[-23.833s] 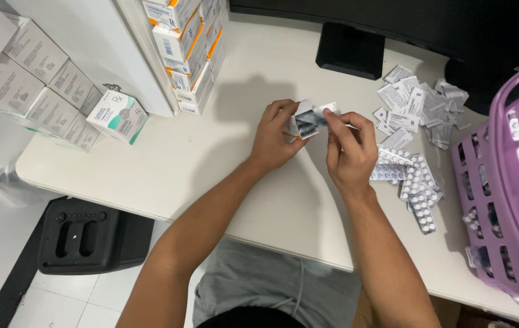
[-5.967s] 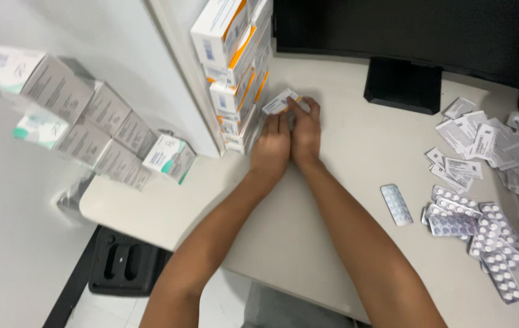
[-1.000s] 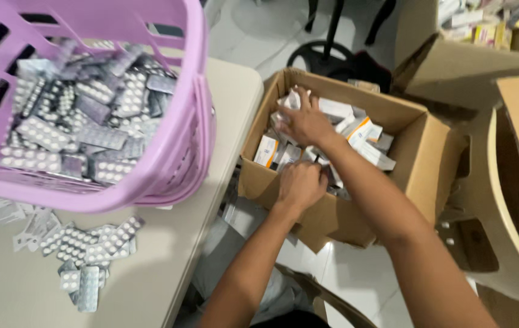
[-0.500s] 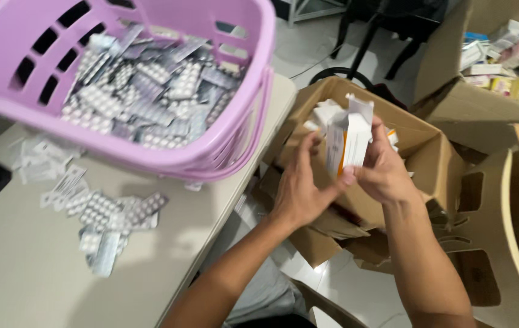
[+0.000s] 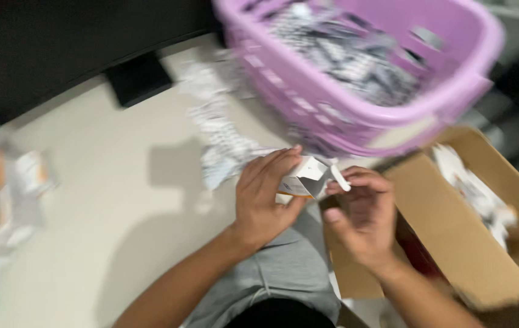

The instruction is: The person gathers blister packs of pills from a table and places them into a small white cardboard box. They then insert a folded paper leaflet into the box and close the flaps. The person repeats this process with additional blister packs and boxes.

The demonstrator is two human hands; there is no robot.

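Note:
My left hand (image 5: 266,197) grips a small white carton with an orange stripe (image 5: 303,178) at the front edge of the pale table (image 5: 119,206). Its end flap stands open. My right hand (image 5: 359,215) is just right of the carton, fingertips on the open flap. Both hands hover above my lap, between the table and a brown cardboard box (image 5: 472,243). The picture is blurred by motion.
A purple plastic basket (image 5: 356,115) full of silver blister strips sits on the table's far right. Loose blister strips (image 5: 223,143) lie beside it. A black monitor stand (image 5: 138,79) is at the back. Blurred white and orange cartons (image 5: 10,188) stand at the left.
The view has swung from the cardboard box back over the table. My hands brought a carton up from the box and now hold it at the table edge with its flap open.

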